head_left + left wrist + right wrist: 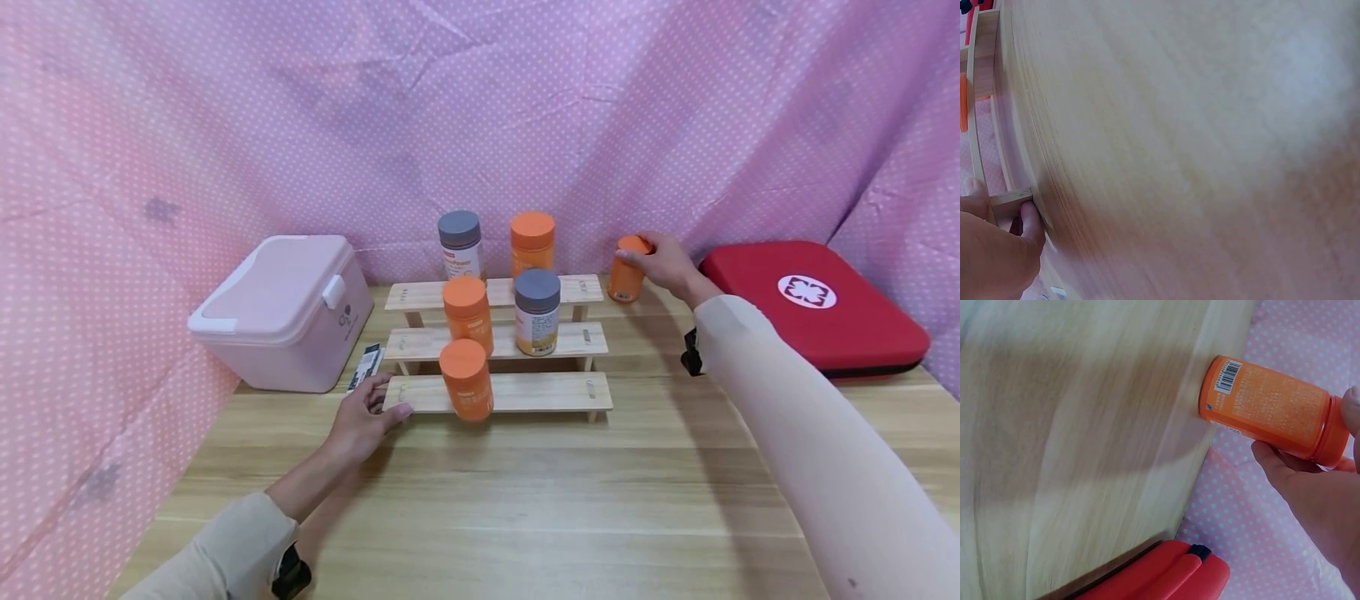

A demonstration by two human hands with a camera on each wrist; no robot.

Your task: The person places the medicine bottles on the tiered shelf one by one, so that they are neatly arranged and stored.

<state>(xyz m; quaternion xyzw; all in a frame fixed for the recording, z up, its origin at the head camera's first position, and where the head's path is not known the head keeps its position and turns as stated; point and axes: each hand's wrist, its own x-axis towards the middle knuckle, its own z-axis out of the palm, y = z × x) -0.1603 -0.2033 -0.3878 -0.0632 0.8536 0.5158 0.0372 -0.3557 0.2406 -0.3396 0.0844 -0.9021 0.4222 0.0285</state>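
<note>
My right hand holds an orange supplement bottle by its lid, right of the stepped wooden rack. In the right wrist view the bottle has its barcode side to the camera, with thumb and fingers around the cap. My left hand grips the left end of the rack's lowest step, thumb on the front and fingers behind. The left wrist view shows its fingertips at a support leg. On the lowest step stands an orange bottle; an orange and a grey-lidded bottle share the middle step.
The top step carries a grey-lidded bottle and an orange one. Left of the rack are a pale pink lidded box and a small printed packet. A red first-aid case lies at right. Pink dotted cloth hangs behind.
</note>
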